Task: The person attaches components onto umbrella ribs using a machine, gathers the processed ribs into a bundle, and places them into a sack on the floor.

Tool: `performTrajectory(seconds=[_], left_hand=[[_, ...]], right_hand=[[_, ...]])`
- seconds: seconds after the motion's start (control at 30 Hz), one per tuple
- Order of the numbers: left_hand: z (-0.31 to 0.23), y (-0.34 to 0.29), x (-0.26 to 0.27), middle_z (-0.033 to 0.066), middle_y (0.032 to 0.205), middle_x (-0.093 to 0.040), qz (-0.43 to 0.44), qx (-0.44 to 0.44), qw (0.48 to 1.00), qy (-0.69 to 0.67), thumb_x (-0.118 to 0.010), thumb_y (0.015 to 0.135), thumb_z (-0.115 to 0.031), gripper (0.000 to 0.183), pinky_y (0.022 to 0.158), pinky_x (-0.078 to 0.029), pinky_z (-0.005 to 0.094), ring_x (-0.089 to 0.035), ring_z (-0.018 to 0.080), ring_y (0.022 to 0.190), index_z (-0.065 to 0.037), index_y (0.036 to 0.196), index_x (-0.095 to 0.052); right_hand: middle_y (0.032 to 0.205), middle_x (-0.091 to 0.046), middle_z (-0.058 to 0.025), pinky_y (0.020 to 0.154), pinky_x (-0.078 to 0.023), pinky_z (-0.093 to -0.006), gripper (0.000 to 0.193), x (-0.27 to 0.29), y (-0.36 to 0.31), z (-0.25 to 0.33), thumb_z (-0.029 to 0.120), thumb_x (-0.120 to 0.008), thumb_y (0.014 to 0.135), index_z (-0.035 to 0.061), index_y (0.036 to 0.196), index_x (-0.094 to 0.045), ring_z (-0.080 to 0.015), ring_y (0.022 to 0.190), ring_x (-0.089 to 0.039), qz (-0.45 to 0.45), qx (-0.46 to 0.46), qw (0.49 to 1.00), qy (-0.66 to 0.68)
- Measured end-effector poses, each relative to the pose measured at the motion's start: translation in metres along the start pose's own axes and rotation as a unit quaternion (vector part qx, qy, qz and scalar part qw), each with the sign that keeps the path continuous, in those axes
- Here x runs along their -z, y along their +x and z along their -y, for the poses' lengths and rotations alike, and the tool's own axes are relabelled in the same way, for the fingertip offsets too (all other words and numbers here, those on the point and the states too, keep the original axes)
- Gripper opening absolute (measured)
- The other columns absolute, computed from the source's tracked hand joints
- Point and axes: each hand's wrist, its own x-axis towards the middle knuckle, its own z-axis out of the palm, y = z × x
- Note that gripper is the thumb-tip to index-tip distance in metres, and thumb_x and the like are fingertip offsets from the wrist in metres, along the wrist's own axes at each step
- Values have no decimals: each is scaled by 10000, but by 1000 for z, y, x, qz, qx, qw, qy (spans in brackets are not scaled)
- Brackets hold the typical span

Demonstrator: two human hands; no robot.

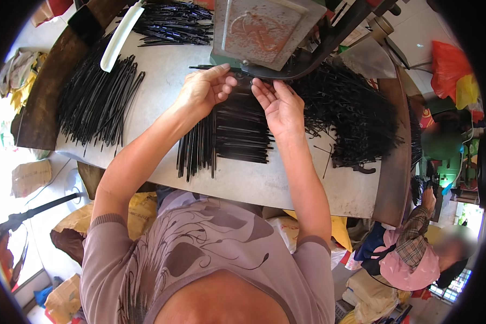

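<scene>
My left hand point(208, 90) is at the front of a grey-green machine head point(267, 32), thumb and forefinger closed on a thin black rod point(200, 67). The rod's free end points left; its other end is hidden at the machine. Close to the machine's lower edge, my right hand point(282, 108) has half-curled fingers, with a gap to the thumb; nothing shows plainly between them. Below and between my hands lie black rods point(243, 132) stacked crosswise, beside a bundle of rods point(194, 148) pointing toward me.
On the pale metal tabletop point(243, 186) lie a rod pile point(100, 102) at left, another point(175, 21) at back and a tangled heap point(356, 119) at right. A black curved lever point(321, 56) and a white curved strip point(121, 38) rise nearby. A co-worker point(413, 259) sits at far right.
</scene>
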Motion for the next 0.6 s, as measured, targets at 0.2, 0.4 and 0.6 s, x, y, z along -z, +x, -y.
performTrajectory(seconds=[0.2, 0.4, 0.6], left_hand=[[0, 0, -4, 98, 645, -587, 8, -20, 1000, 6, -585, 794, -124, 144, 436, -403, 218, -522, 122, 493, 13, 771, -549], [3, -3, -1, 102, 645, -587, -3, -27, 1000, 9, -589, 792, -122, 142, 429, -402, 222, -525, 127, 488, 9, 762, -543], [8, -2, -3, 97, 651, -588, -15, -13, 1000, 12, -587, 797, -141, 149, 434, -393, 214, -523, 123, 500, -1, 774, -543]], right_hand=[[912, -515, -234, 751, -519, -449, 128, -3, 0, 2, 11, -469, 834, -73, 886, -388, -373, 840, -578, -9, 15, 1000, 5], [966, -507, -235, 813, -499, -415, 191, -9, 0, -1, 52, -463, 858, -102, 970, -447, -333, 910, -555, -20, 9, 1000, -21], [918, -526, -225, 769, -514, -421, 157, -4, 1, -2, 42, -477, 845, -91, 917, -435, -340, 856, -576, -23, 13, 999, -20]])
